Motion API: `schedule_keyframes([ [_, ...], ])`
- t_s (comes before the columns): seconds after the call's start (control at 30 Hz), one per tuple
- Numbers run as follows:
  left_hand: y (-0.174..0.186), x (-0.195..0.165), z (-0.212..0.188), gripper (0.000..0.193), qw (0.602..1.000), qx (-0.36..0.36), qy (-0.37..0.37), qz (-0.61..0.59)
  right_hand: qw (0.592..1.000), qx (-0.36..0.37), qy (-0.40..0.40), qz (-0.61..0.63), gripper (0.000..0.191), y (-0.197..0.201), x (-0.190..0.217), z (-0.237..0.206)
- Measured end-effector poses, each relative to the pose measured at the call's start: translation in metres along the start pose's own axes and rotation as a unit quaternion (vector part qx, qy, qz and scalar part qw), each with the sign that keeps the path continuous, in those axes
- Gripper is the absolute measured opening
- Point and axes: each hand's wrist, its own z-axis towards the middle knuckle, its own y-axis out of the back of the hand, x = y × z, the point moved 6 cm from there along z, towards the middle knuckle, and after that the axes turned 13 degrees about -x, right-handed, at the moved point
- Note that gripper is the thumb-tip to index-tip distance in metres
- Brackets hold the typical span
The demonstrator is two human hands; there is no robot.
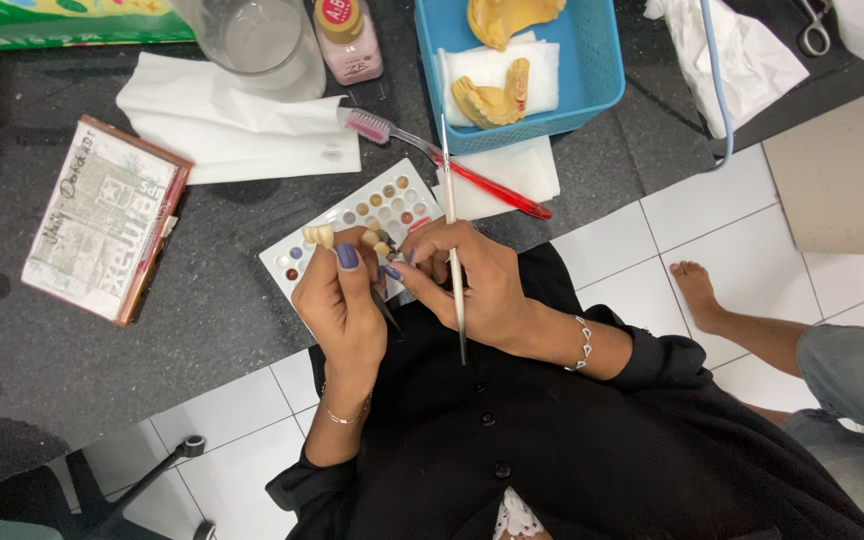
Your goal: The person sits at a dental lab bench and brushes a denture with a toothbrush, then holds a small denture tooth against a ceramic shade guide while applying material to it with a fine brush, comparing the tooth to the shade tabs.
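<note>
My left hand (344, 300) is closed around a small holder with a short row of cream tooth-shaped pieces (318, 235) at its tip, just above the edge of the dark counter. My right hand (472, 282) pinches a long thin brush (452, 215), its tip meeting the left-hand fingertips; the handle runs up toward the blue basket. Under both hands lies a white palette (384, 205) with several small wells of coloured paste.
A red toothbrush (457, 168) lies beside the palette. A blue basket (602, 70) holds yellow dental casts on tissue. A glass, a pink bottle (347, 40), tissues and a flat box (102, 220) sit on the counter. Another person's bare foot (697, 290) rests on the white tiles.
</note>
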Motion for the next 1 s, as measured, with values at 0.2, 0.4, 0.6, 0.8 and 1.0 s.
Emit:
schedule_keyframes([
  [0.2, -0.005, 0.003, -0.001, 0.030, 1.000, 0.001, 0.018, 0.010, 1.000, -0.016, -0.014, 0.008, 0.031, 0.006, -0.006, 0.003],
  [0.4, -0.005, 0.006, 0.004, 0.028, 0.998, 0.001, -0.023, 0.059, 0.998, 0.005, -0.033, 0.055, 0.034, 0.004, -0.012, 0.005],
  [0.6, -0.002, 0.008, 0.004, 0.037, 0.997, 0.005, -0.021, 0.074, 0.999, -0.011, -0.005, 0.044, 0.036, 0.002, -0.010, 0.007],
  [0.8, -0.006, -0.003, 0.011, 0.030, 0.999, 0.030, -0.017, 0.041, 0.999, -0.026, 0.009, 0.037, 0.034, 0.003, -0.009, 0.006],
  [1.0, -0.007, -0.007, 0.016, 0.024, 0.997, 0.041, -0.019, 0.064, 0.999, -0.029, 0.032, 0.030, 0.034, 0.002, -0.011, 0.005],
])
